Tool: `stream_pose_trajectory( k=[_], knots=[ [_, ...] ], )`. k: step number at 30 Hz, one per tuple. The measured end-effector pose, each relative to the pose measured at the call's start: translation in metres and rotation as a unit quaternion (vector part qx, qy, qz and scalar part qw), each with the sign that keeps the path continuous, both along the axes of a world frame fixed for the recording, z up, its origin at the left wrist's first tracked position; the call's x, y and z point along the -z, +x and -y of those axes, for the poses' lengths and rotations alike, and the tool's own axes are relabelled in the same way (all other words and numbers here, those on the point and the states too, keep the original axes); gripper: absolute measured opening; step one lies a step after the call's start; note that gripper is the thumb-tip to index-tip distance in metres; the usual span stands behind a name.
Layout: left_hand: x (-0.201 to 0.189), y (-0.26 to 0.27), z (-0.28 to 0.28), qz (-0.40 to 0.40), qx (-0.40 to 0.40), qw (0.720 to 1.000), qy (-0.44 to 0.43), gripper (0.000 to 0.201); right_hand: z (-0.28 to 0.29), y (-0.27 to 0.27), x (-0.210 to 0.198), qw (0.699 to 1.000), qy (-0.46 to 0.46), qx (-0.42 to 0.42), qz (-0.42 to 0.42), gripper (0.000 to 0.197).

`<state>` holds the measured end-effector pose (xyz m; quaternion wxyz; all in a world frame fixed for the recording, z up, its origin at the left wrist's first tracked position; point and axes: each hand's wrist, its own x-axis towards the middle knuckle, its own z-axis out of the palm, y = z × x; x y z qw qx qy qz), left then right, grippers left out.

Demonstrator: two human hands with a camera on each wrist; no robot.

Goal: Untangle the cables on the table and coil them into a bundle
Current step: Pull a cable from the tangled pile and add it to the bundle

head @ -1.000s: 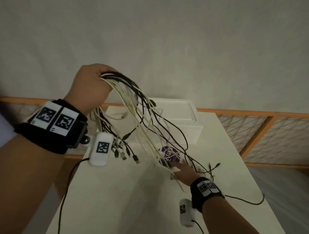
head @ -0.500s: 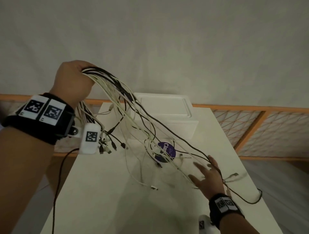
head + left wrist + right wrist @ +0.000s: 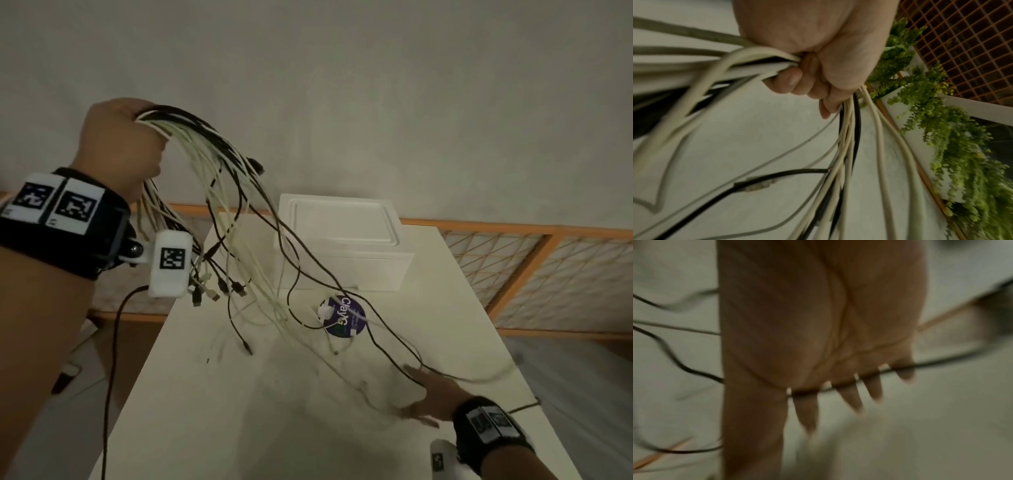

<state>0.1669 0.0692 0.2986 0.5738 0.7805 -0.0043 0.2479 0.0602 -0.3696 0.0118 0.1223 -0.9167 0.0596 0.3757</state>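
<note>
My left hand (image 3: 120, 150) is raised high at the left and grips a thick bunch of black and white cables (image 3: 219, 164); the left wrist view shows the fingers (image 3: 795, 78) curled round the cables (image 3: 846, 138). The strands arc down to the white table (image 3: 212, 411), with plug ends (image 3: 219, 287) dangling under the wrist. My right hand (image 3: 428, 394) lies low at the right with fingers spread flat and blurred. A black cable (image 3: 941, 363) crosses its fingers (image 3: 807, 410) in the right wrist view.
A white lidded box (image 3: 342, 246) stands at the table's far side. A round purple-labelled disc (image 3: 342, 317) lies in front of it under the strands. An orange-framed lattice rail (image 3: 548, 267) runs behind, with green plants (image 3: 941, 129) beside it.
My right hand has slid back along the strands toward me and to the right, from by the purple disc to the table's near right. The left hand stays raised, gripping the bunch.
</note>
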Motion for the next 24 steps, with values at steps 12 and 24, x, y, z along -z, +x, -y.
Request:
stream_pose_trajectory(
  k=[12, 24],
  knots=[
    [0.013, -0.031, 0.090, 0.054, 0.094, 0.964, 0.241, 0.025, -0.183, 0.038, -0.251, 0.753, 0.437, -0.023, 0.492, 0.086],
    [0.017, -0.026, 0.017, 0.031, -0.013, 0.995, 0.093, 0.022, -0.102, 0.037, -0.051, 0.929, 0.108, 0.063, 0.348, 0.028]
  ],
)
